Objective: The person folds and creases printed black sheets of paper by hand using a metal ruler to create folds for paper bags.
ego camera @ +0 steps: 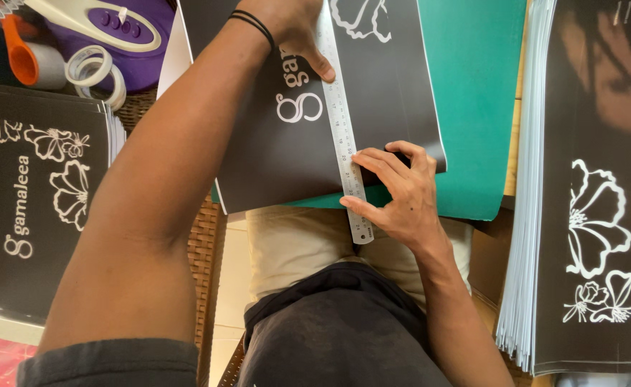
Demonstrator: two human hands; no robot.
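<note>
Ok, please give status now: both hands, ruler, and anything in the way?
Left hand presses ruler top. Right hand pins its lower end on black sheet. Nothing across the ruler.

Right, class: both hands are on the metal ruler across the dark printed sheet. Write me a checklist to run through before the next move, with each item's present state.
1. Left hand presses the far end of the ruler: ok.
2. Right hand steadies the near end: ok.
3. Ruler lies flat on the dark sheet: ok.
4. Green mat lies under the sheet: ok.
5. Near end of the ruler is supported: not ok, it overhangs the lap.
6. Ruler lined up with a mark: cannot tell.
</note>
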